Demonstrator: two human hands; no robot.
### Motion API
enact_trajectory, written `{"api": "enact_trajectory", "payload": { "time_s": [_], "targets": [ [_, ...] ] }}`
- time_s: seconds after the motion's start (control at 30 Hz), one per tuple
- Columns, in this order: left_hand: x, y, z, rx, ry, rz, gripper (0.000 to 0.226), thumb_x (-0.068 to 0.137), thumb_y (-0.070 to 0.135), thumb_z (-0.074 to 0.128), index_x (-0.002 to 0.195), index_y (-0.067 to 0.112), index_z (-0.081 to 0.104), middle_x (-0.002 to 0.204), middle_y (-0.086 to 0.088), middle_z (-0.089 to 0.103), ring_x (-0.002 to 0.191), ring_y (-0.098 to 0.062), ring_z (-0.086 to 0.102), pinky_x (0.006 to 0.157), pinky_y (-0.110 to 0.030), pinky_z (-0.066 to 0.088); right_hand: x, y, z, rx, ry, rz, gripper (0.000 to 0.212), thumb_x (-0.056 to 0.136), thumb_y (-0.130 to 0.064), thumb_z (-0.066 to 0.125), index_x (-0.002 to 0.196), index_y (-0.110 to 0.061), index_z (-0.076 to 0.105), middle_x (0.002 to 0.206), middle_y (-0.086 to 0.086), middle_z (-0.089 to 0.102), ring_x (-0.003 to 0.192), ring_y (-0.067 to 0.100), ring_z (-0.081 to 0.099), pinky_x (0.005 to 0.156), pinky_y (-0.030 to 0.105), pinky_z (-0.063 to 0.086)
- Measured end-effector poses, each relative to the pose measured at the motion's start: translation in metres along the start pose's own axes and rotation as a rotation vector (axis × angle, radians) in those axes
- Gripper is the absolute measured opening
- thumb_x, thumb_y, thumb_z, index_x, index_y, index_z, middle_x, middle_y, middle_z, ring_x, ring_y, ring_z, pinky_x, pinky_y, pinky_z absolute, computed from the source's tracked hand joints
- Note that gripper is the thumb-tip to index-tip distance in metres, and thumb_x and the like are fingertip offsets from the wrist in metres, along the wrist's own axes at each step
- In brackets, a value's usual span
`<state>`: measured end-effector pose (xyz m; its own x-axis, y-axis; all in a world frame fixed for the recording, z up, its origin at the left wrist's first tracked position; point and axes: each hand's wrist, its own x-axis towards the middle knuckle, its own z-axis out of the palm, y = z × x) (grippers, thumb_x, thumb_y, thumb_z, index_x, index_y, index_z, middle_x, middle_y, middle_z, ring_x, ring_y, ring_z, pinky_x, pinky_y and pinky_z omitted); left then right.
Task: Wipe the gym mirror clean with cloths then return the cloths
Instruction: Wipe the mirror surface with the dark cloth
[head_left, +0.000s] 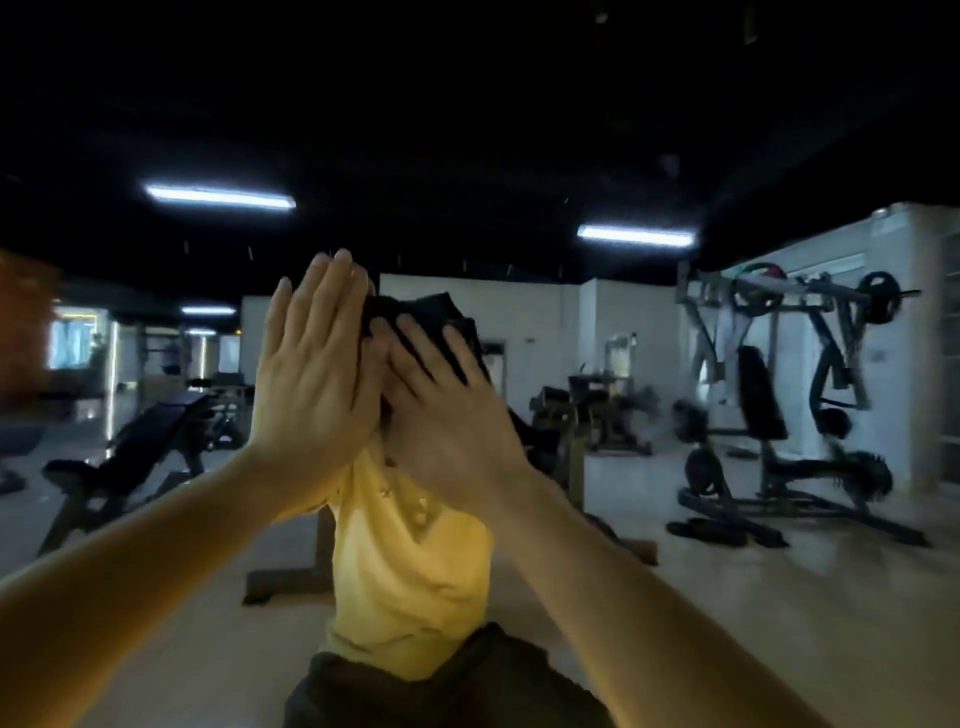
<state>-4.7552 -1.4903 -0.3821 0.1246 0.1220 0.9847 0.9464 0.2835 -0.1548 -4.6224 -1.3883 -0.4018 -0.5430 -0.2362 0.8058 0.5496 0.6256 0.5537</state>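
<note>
Gym mirror (675, 597) fills the view, showing the reflected weight machine (769, 395) far right and bench (156, 431) left. The person's own reflection in a yellow shirt (410, 561) is at centre, close to the glass. Both arms are raised to about head height. Left hand (311, 364) is flat, fingers straight and together, palm toward the glass; can't tell if a cloth lies under it. Right hand (447, 410) is flat too, fingers spread, pressing the dark cloth (421, 317) onto the mirror, not gripping it; the cloth bunches out above the fingertips. The hands sit just beside each other, thumbs nearly touching.

Progress: looks mid-wipe on the centre patch. The picture is too blurred to say which areas are already clean. Only one cloth is seen. Returning the cloths is not yet done
</note>
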Motion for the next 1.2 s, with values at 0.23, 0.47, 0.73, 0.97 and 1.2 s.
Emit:
{"api": "enact_trajectory", "payload": {
  "time_s": [0.23,0.47,0.73,0.97,1.2],
  "targets": [
    [0.026,0.012,0.015,0.102,-0.060,-0.003,0.073,0.110,0.048,0.020,0.165,0.000,0.011,0.175,-0.014,0.003,0.163,-0.024,-0.003,0.132,-0.051,0.005,-0.005,0.209,-0.045,-0.076,0.081,0.832,0.071,0.101,-0.035,0.013,0.166,-0.008,0.005,0.175,0.011,0.002,0.162,0.026,0.001,0.130,0.053,0.007],
    [0.059,0.015,0.001,-0.043,0.171,-0.061,0.062,0.108,0.037,0.027,0.155,-0.002,0.042,0.162,-0.019,0.041,0.155,-0.031,0.032,0.130,-0.050,0.014,0.080,0.077,-0.019,-0.035,0.125,0.195,0.068,0.102,-0.038,0.016,0.164,-0.010,0.021,0.173,0.012,0.015,0.161,0.029,0.009,0.129,0.054,0.010],
    [0.092,0.030,0.030,0.126,-0.033,-0.065,0.080,0.108,0.061,0.008,0.166,0.007,-0.003,0.176,-0.010,-0.009,0.162,-0.019,-0.014,0.132,-0.045,-0.002,0.038,0.262,-0.050,-0.126,0.121,0.689,0.071,0.101,-0.041,0.006,0.166,-0.012,0.008,0.175,0.009,0.004,0.161,0.025,0.003,0.130,0.051,0.006],
    [0.093,0.026,0.021,-0.108,-0.013,-0.112,0.077,0.107,0.057,0.016,0.168,0.011,0.009,0.177,-0.007,0.002,0.163,-0.017,-0.001,0.132,-0.049,0.008,0.093,0.162,-0.038,-0.027,0.206,0.636,0.072,0.101,-0.042,0.011,0.166,-0.011,0.010,0.174,0.014,0.006,0.161,0.031,0.004,0.128,0.056,0.009],
    [0.077,0.017,0.014,-0.373,0.164,-0.282,0.068,0.109,0.051,0.024,0.167,0.015,0.022,0.171,-0.004,0.027,0.159,-0.018,0.021,0.131,-0.046,0.014,0.054,0.084,-0.018,-0.014,0.006,-0.248,0.063,0.105,-0.044,0.035,0.163,-0.019,0.025,0.172,0.004,0.021,0.161,0.023,0.008,0.130,0.050,0.003]
  ]
}}
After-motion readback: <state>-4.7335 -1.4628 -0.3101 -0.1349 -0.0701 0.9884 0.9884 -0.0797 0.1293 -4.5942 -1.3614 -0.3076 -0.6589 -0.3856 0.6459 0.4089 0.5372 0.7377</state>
